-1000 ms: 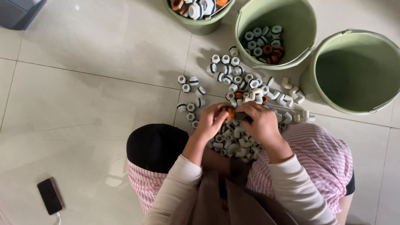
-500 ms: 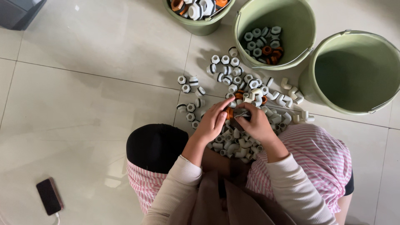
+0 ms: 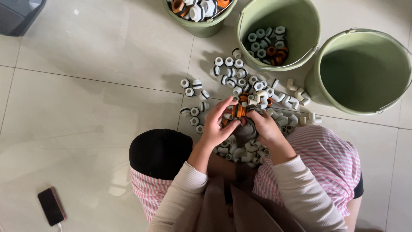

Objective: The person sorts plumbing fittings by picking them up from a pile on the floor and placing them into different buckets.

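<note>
I sit on the floor with a pile of small white and orange plastic pipe fittings (image 3: pixel 240 81) in front of my knees. My left hand (image 3: pixel 218 124) and my right hand (image 3: pixel 265 128) meet over the pile. Between their fingertips they hold an orange and black fitting (image 3: pixel 237 111). More white fittings (image 3: pixel 240 151) lie under my wrists, partly hidden by both hands.
Three green buckets stand beyond the pile: one at top centre (image 3: pixel 198 26) full of fittings, a middle one (image 3: pixel 300 13) with several fittings inside, and an empty one (image 3: pixel 365 68) at right. A phone (image 3: pixel 51 206) on a cable lies at lower left. A dark bin (image 3: pixel 19 15) fills the top-left corner.
Both hands stay over the pile; my left fingers have spread and the orange fitting now shows more plainly between the two hands.
</note>
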